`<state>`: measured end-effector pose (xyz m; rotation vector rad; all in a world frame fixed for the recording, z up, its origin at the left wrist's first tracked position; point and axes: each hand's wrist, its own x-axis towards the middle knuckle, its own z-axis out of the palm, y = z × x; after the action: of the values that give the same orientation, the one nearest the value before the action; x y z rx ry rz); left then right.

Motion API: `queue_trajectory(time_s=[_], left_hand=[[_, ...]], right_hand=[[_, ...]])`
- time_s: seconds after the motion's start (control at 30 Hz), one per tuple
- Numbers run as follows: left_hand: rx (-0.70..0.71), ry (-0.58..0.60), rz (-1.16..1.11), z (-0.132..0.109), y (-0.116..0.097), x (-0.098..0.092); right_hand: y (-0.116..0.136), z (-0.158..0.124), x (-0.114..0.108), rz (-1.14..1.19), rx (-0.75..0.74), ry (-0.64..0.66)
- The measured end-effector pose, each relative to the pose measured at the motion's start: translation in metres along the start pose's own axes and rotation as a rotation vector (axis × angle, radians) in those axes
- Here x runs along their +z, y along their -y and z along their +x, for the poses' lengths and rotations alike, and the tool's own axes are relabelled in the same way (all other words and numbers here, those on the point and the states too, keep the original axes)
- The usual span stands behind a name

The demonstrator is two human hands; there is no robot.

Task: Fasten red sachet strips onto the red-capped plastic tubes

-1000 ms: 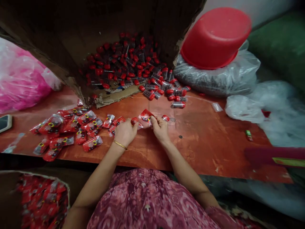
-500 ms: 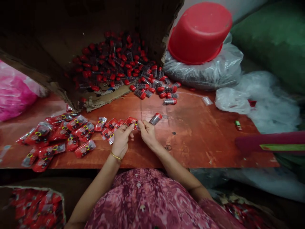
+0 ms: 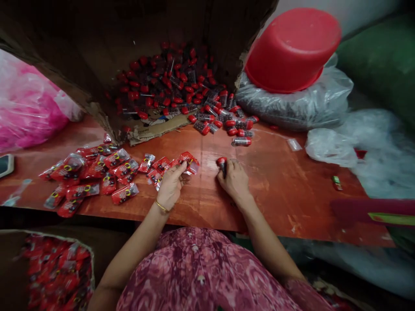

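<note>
Between thumb and fingers, my left hand (image 3: 171,185) pinches a small red printed plastic packet (image 3: 191,162), whose clear end points right. My right hand (image 3: 236,181) is closed round a small clear bottle with a red cap (image 3: 221,160), just above or on the table; dark contents show through it. To the left of my left hand lie filled red packets (image 3: 125,193) in a loose heap, with a few flatter packets (image 3: 161,163) right beside the fingers. Beyond my hands, many red-capped bottles (image 3: 204,116) spill out of a cardboard box.
The cardboard box (image 3: 152,134) stands open at the back of the red table (image 3: 201,203). A red tub (image 3: 295,47) rests upside down on a filled plastic bag (image 3: 292,108). Pink bags (image 3: 29,103) and a phone (image 3: 6,165) are at left. Below, a container holds more packets (image 3: 58,272).
My right hand has left the packet, moved right and closed round the bottle that lay on the table. My left hand still holds the packet. The view has shifted slightly.
</note>
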<state>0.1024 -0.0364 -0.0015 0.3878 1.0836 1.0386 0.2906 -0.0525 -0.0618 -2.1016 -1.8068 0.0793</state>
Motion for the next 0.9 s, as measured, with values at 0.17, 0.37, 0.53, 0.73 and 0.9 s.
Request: queue_trajectory(time_s=[0.17,0.37,0.53,0.73,0.9], left_hand=[[0.027,-0.012,0.041,-0.002,0.003,-0.003],[0.143,-0.009,0.193,-0.004,0.009,-0.002],[0.332,0.044,0.368,-0.007,0.01,-0.006],[0.45,0.084,0.528,-0.004,0.009,-0.012],[0.485,0.056,0.613,-0.004,0.008,-0.012]], right_hand=[[-0.001,-0.025,-0.02,0.538,0.001,0.021],[0.032,-0.041,-0.062,1.058,0.094,0.443],[0.041,-0.029,-0.066,1.1,0.108,0.566],[0.04,-0.026,-0.061,1.182,0.231,0.646],[0.042,-0.03,-0.06,1.122,0.154,0.651]])
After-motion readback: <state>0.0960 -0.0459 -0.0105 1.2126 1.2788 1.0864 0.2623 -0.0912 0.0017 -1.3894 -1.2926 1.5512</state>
